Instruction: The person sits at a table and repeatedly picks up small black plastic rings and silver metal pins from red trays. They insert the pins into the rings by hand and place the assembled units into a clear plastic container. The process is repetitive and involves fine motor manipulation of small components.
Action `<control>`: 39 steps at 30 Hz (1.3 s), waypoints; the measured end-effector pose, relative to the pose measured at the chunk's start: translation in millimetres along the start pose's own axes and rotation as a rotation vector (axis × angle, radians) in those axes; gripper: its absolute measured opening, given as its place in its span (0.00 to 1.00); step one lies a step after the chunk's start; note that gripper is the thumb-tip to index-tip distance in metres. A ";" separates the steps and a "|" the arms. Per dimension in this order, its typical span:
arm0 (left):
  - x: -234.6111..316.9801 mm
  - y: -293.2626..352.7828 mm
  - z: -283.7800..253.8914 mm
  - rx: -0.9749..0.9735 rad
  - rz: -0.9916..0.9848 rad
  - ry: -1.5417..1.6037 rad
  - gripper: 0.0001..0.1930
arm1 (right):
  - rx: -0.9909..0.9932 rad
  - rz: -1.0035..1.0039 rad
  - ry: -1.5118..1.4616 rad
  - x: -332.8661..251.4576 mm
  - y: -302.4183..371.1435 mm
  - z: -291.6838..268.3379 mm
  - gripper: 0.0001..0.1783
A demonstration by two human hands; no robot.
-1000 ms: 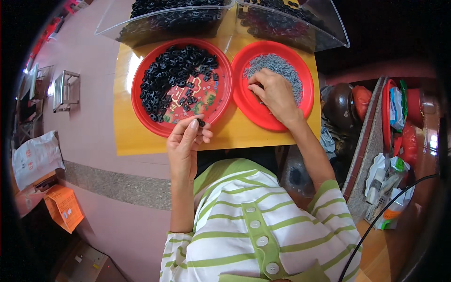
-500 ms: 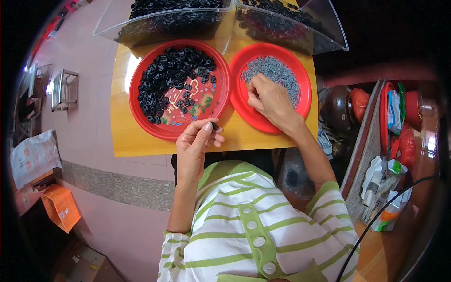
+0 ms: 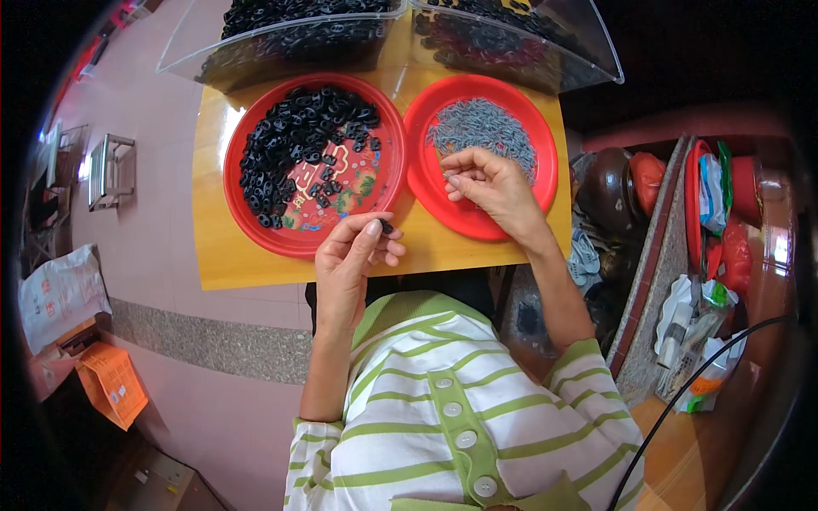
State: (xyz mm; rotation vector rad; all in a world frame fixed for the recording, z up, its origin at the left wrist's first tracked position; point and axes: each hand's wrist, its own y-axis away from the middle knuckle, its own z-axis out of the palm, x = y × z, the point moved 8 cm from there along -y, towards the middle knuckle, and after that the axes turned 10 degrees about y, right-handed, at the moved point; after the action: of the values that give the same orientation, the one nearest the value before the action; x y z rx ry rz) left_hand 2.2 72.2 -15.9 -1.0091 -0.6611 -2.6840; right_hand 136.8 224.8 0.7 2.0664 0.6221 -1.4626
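My left hand pinches a small black plastic part between thumb and fingers, just off the near rim of the left red tray. Many similar black parts are heaped on that tray's left and far side, and its patterned bottom shows at the right. My right hand is over the near part of the right red tray, thumb and fingers pinched together. A tiny grey piece, seemingly a screw, shows at its fingertips. Grey screws lie piled in that tray beyond the hand.
Two clear bins of black parts stand at the far side of the yellow table. A metal stool is on the floor at left. Jars, bags and a shelf crowd the right, with a black cable nearby.
My right hand has drawn back from the screw pile toward the left and near side, its fingertips now showing. The left hand still holds the black part and has barely moved.
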 end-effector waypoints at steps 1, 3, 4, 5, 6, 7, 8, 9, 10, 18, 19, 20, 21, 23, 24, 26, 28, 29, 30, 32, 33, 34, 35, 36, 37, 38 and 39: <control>-0.8 0.0 0.8 -0.002 -0.002 -0.001 0.11 | -0.008 0.000 0.029 3.2 0.9 0.1 0.09; -2.7 -0.3 2.7 -0.007 -0.007 -0.003 0.11 | -0.023 0.002 0.088 8.8 2.4 -0.5 0.09; -3.7 -0.6 3.8 -0.010 -0.016 -0.005 0.11 | -0.015 -0.001 0.088 10.3 3.3 -0.7 0.08; -4.6 -1.0 5.2 -0.012 -0.025 -0.006 0.11 | -0.006 -0.005 0.089 11.5 3.9 -0.4 0.08; -5.5 -1.6 6.7 -0.014 -0.033 -0.007 0.11 | 0.002 -0.008 0.089 12.3 4.7 -0.8 0.08; -6.3 -2.2 8.3 -0.022 -0.033 -0.008 0.11 | -0.015 -0.021 0.130 10.5 5.8 -0.4 0.07; -7.1 -2.9 10.0 -0.030 -0.033 -0.009 0.11 | -0.032 -0.035 0.171 7.2 6.9 -0.6 0.07; -8.0 -3.6 11.5 -0.038 -0.032 -0.010 0.11 | -0.049 -0.048 0.212 5.4 8.0 -0.1 0.07; -8.7 -4.4 12.3 -0.036 -0.036 -0.013 0.11 | -0.030 -0.045 0.189 6.2 8.9 -1.9 0.07; -13.9 -10.0 17.5 -0.042 -0.047 -0.017 0.11 | 0.129 -0.037 0.039 11.2 14.1 -15.4 0.06; -14.2 -10.1 17.4 -0.043 -0.050 -0.018 0.11 | 0.122 -0.017 0.035 12.9 15.0 -15.7 0.06; -14.4 -10.1 17.4 -0.043 -0.054 -0.019 0.11 | 0.113 0.003 0.030 14.6 16.2 -15.8 0.06; -14.5 -10.0 17.3 -0.044 -0.057 -0.019 0.11 | 0.105 0.022 0.026 16.1 17.2 -15.1 0.06; -12.9 -9.5 19.4 -0.048 -0.057 -0.003 0.11 | 0.095 0.013 -0.039 11.3 18.2 -9.8 0.06; -12.3 -9.5 19.9 -0.050 -0.057 0.006 0.11 | 0.090 0.009 -0.072 7.5 18.7 -6.7 0.06; -12.2 -9.1 18.1 -0.060 -0.070 0.005 0.11 | 0.037 0.001 -0.079 -3.3 22.1 3.3 0.07; -11.1 -9.2 15.4 -0.057 -0.068 -0.001 0.12 | -0.008 -0.042 -0.053 -12.1 24.5 14.4 0.07; -10.7 -9.6 14.7 -0.050 -0.061 -0.006 0.12 | -0.025 -0.081 -0.025 -16.3 25.2 20.2 0.07; -10.0 -9.4 13.7 -0.042 -0.053 -0.012 0.12 | -0.043 -0.120 0.004 -20.8 25.9 25.9 0.08; -8.4 -8.6 12.5 -0.034 -0.051 0.017 0.12 | -0.068 -0.141 0.022 -31.0 26.2 33.2 0.07; -7.2 -7.8 11.1 -0.031 -0.049 0.031 0.12 | -0.081 -0.152 0.031 -35.5 26.5 37.1 0.07; -6.6 -7.1 10.2 -0.035 -0.055 0.041 0.11 | -0.064 -0.121 -0.033 -36.1 26.7 39.4 0.07; -6.1 -6.4 8.9 -0.039 -0.061 0.051 0.11 | -0.047 -0.090 -0.098 -36.3 27.0 42.3 0.06; -5.4 -5.7 7.7 -0.044 -0.067 0.061 0.11 | -0.030 -0.059 -0.162 -35.5 27.0 43.7 0.05; -5.3 -5.0 6.2 -0.044 -0.074 0.068 0.11 | -0.042 -0.054 -0.158 -35.6 27.0 45.5 0.05; -5.0 -4.3 4.8 -0.044 -0.081 0.074 0.11 | -0.054 -0.050 -0.154 -35.4 27.0 46.9 0.05; -4.9 -3.6 3.6 -0.045 -0.089 0.081 0.10 | -0.066 -0.045 -0.150 -35.3 26.9 48.3 0.04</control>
State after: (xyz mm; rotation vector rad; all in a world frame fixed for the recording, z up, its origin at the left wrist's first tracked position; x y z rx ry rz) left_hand 6.7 77.2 -18.0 -0.8959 -0.6477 -2.8115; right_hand 109.0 170.7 25.1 1.8837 0.6514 -1.5840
